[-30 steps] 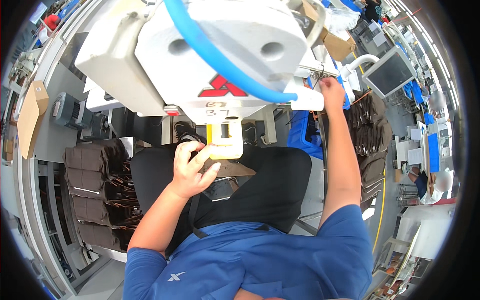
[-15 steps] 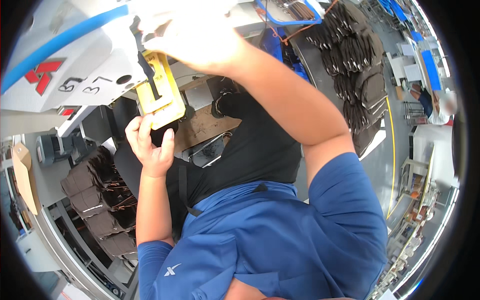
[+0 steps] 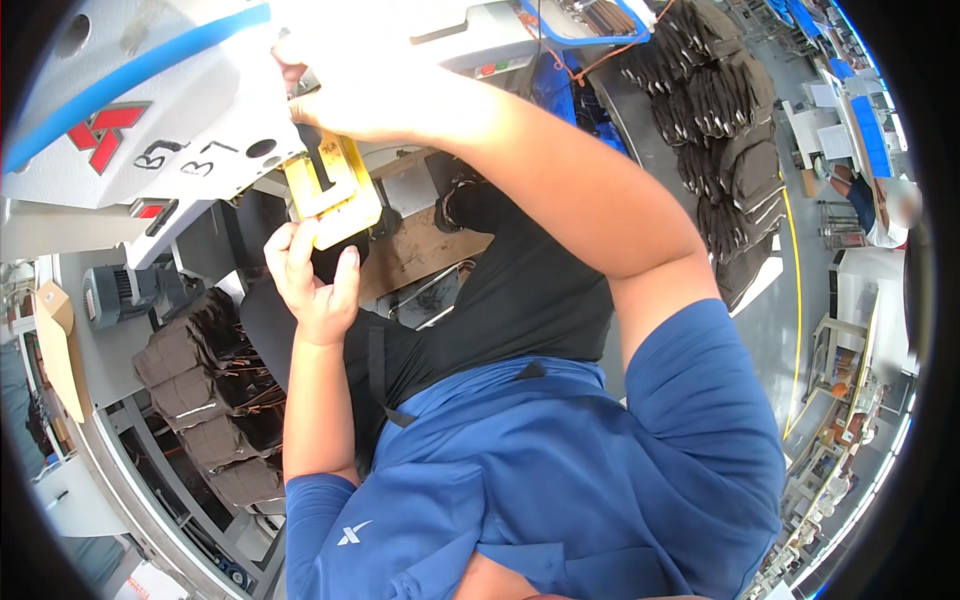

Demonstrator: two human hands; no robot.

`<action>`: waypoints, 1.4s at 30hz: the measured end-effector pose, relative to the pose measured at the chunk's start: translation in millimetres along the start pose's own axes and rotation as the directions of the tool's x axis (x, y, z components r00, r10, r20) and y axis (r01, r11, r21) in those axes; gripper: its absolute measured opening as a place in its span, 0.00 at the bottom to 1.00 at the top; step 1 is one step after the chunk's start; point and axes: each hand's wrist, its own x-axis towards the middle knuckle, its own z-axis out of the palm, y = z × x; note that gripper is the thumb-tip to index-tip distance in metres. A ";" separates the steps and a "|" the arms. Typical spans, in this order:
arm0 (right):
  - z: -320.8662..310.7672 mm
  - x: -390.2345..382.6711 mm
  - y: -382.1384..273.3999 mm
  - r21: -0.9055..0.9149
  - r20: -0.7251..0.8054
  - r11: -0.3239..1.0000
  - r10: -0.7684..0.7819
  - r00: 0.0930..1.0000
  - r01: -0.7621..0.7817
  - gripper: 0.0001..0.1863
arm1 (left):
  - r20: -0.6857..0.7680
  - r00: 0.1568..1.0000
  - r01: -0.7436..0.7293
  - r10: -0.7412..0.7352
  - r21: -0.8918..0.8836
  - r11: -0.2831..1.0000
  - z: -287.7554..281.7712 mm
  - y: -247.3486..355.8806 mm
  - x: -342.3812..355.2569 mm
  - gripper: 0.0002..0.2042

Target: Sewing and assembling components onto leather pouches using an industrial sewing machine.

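A white industrial machine (image 3: 210, 110) with a red emblem and a blue hose (image 3: 140, 75) fills the upper left. Below its head sits a yellow slotted plate (image 3: 355, 215). My left hand (image 3: 315, 280) is at the plate’s lower end, fingertips at its edge, thumb held apart. My right hand (image 3: 350, 95) reaches up to the machine head just above the plate, its fingertips partly hidden and washed out by glare, so what they hold is unclear.
Dark brown fabric bundles (image 3: 200, 380) lie at left beside a grey motor (image 3: 110, 300); more bundles (image 3: 720, 150) hang at right. A blue-rimmed tray (image 3: 625, 30) and blue bin (image 3: 555, 90) are at the top. Another person (image 3: 885, 220) sits far right.
My right hand has swung left from beside the machine to its head above the yellow plate. The view has turned; my left hand stays at the plate’s lower end.
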 end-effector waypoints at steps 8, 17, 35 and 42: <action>-44.2 -19.1 11.7 0.066 -0.229 0.921 -0.360 0.904 0.384 0.20 | 0.013 1.000 -0.012 0.011 0.031 0.999 -3.0 0.8 3.5 0.32; -137.2 -261.9 64.4 -0.340 -0.406 0.716 0.473 0.782 -0.609 0.08 | 0.031 0.999 0.023 -0.021 -0.045 0.999 0.9 -23.7 -16.6 0.30; -304.9 -442.7 68.9 0.179 -0.808 -0.003 0.570 -0.149 -0.984 0.22 | 0.033 0.999 -0.019 0.022 -0.098 0.995 4.4 -29.7 -14.0 0.29; -340.7 -433.5 61.5 -0.248 -0.892 -0.188 0.428 0.148 -0.950 0.11 | 0.154 0.988 0.024 -0.027 0.020 0.999 -13.4 -11.9 -11.4 0.35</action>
